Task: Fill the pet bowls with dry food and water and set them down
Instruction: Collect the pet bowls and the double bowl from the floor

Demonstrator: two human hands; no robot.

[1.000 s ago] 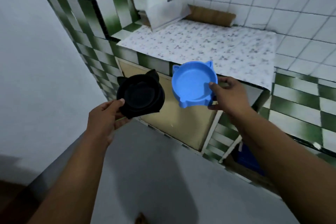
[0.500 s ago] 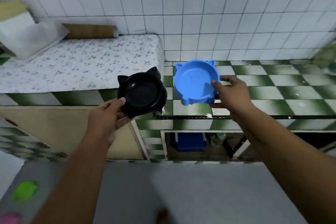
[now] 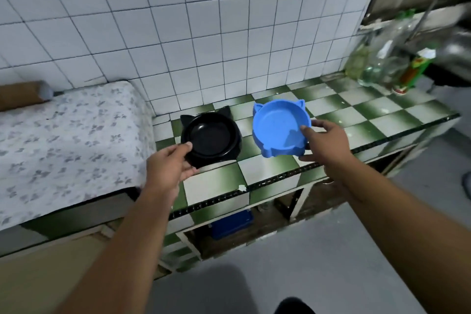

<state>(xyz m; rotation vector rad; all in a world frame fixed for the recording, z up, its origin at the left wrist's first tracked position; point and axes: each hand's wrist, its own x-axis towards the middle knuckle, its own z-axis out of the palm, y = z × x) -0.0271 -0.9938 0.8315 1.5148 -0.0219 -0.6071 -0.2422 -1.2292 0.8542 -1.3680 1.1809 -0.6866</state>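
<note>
Gripping the near rim, the left hand (image 3: 170, 166) holds the black bowl (image 3: 210, 135) over the checkered counter (image 3: 382, 112). To its right, the blue bowl (image 3: 279, 130) is held tilted by the right hand (image 3: 327, 141) at its right edge.

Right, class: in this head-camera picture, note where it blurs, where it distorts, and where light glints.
Head view: the bottles at far right are smeared with blur; the wall tiles have bowed lines, a wide-angle effect; a soft glint lies inside the black bowl; the blue bowl is sharp.
</note>
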